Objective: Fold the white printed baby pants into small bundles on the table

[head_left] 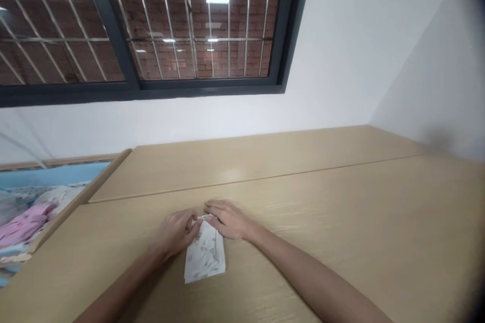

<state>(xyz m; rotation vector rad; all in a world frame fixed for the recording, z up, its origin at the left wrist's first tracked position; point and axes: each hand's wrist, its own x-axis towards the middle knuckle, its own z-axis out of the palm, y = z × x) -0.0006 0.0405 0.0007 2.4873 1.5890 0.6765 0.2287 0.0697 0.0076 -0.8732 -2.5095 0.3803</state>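
A small folded white cloth with a faint printed pattern lies flat on the wooden tabletop, its layered edges showing on the right side. My left hand is closed at its far left corner, the curled fingers and thumb pinching the fabric. Across from it, my right hand rests at the far right corner. Its thumb lies on the cloth and its fingers stretch out past the far edge, slightly blurred. Both hands partly cover the cloth's far edge.
To the left, past a raised wooden edge, lie pink fabric and light blue bedding. A seam crosses the tabletop. Behind it stand a white wall and a dark-framed window with metal bars.
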